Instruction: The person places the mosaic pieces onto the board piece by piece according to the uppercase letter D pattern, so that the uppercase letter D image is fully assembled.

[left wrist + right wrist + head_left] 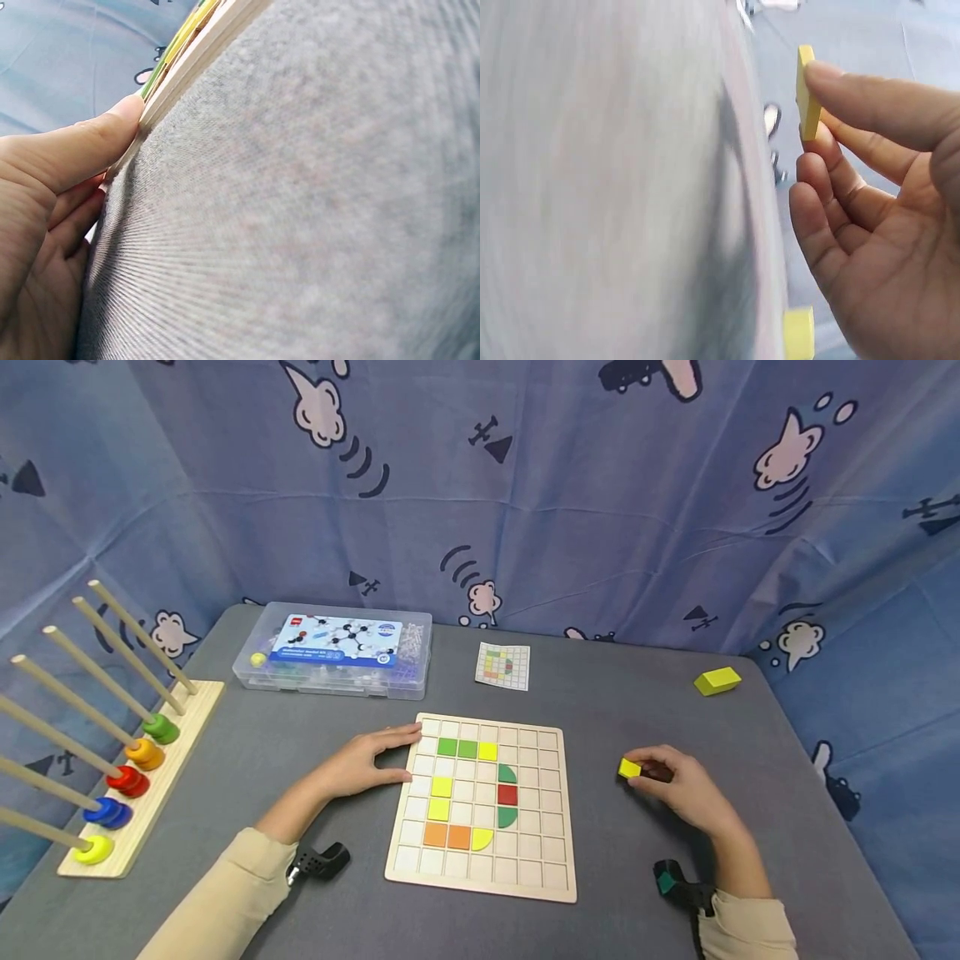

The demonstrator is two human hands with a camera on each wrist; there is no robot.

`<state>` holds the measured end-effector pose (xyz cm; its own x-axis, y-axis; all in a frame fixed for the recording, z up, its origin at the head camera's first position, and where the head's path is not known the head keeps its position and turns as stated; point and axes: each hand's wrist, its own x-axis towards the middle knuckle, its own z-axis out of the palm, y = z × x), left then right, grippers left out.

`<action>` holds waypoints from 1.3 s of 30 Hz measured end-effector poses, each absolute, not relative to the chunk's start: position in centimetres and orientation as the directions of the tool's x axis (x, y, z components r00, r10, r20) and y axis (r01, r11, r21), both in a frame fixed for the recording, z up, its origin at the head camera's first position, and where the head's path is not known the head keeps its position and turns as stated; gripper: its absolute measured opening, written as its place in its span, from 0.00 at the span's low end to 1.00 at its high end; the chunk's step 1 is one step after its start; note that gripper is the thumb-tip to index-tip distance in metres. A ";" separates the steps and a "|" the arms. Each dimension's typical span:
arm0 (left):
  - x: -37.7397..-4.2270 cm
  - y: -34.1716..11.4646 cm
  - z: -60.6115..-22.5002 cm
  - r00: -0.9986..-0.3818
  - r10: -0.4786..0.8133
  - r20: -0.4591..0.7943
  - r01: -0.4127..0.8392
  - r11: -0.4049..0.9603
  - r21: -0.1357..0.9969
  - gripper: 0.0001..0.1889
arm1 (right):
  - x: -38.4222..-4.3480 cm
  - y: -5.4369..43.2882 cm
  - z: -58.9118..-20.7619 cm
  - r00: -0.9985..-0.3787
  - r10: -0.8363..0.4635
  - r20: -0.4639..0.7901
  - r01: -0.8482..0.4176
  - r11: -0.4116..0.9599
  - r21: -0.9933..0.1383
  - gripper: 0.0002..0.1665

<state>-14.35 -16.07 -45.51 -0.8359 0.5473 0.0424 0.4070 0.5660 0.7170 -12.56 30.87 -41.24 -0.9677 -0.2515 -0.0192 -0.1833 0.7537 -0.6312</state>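
My right hand (686,789) pinches a thin yellow square tile (808,94) between thumb and fingertips, above the grey table to the right of the board. My left hand (360,764) touches the left edge of the wooden grid board (536,852), its thumb and fingers extended. Lying in the board's squares are green tiles (457,748), yellow tiles (441,787), orange tiles (447,836), a red tile (507,795), green quarter-round tiles (507,817) and a yellow quarter-round tile (482,839). Behind the board lies a card (502,666) printed with a coloured grid pattern.
A yellow block (717,682) lies at the far right of the table. At the back left is a clear plastic case (333,652) with a blue label. Along the left side stands a wooden peg rack (142,785) with coloured rings. A patterned blue curtain (480,485) hangs behind.
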 end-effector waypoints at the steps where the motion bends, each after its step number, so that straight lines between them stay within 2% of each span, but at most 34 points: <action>1: -14.3 -16.1 -45.5 -0.836 0.547 0.040 0.405 0.567 0.717 0.34 | -12.5 30.4 -41.1 -0.967 -0.256 -0.012 -0.193 0.758 -0.623 0.18; 11: -14.2 -16.0 -45.5 -0.843 0.538 0.024 0.384 0.569 0.727 0.33 | -11.9 25.1 -39.7 -0.940 -0.341 0.034 -0.290 0.739 -0.608 0.19; 25: -14.2 -15.9 -45.4 -0.838 0.546 0.012 0.386 0.578 0.719 0.34 | -12.1 18.2 -39.7 -0.867 -0.497 0.036 -0.389 0.630 -0.672 0.19; 34: -14.3 -16.0 -45.6 -0.844 0.536 0.020 0.385 0.580 0.718 0.33 | -13.7 15.4 -39.6 -0.822 -0.568 0.035 -0.443 0.601 -0.665 0.18; 39: -14.4 -16.0 -45.6 -0.846 0.532 0.021 0.381 0.578 0.722 0.33 | -14.4 13.6 -39.6 -0.790 -0.613 0.000 -0.488 0.629 -0.606 0.17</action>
